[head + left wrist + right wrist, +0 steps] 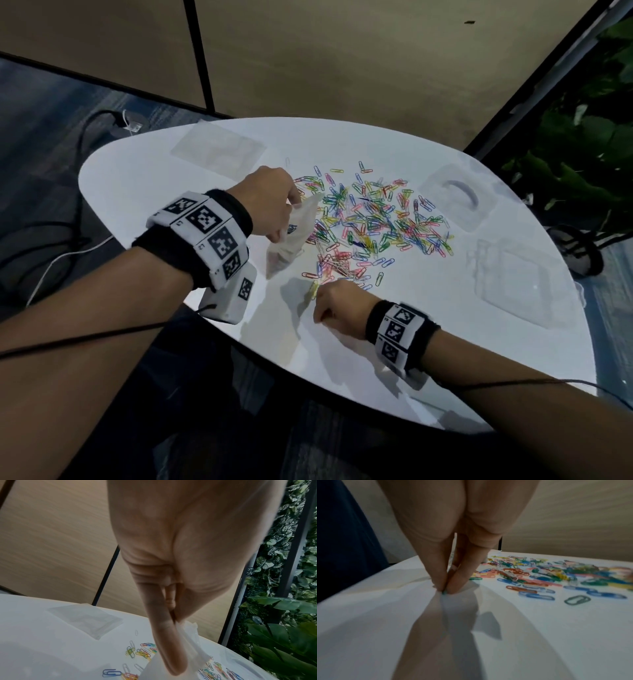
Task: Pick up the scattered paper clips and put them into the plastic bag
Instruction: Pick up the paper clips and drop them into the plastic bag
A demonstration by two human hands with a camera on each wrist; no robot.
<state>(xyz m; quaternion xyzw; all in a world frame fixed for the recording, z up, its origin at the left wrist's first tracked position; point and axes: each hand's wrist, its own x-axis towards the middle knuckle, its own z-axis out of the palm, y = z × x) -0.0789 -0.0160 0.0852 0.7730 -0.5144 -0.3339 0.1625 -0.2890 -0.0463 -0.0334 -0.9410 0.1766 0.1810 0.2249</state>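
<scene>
Many coloured paper clips (376, 219) lie scattered over the middle of the white table (428, 359). My left hand (287, 209) holds a small clear plastic bag (291, 240) up above the left edge of the pile; the bag hangs crumpled below the fingers. In the left wrist view the left hand (176, 620) pinches the bag's top (190, 638). My right hand (320, 301) is down on the table at the near edge of the pile. Its fingertips (436, 582) pinch a single paper clip (444, 592) against the surface; most of that clip is hidden.
A flat stack of clear bags (219, 150) lies at the back left. A clear plastic lid with a handle (459, 198) and a clear tray (520, 281) sit at the right. Plants (582, 154) stand beyond the right edge. Cables (68, 246) run across the floor at left.
</scene>
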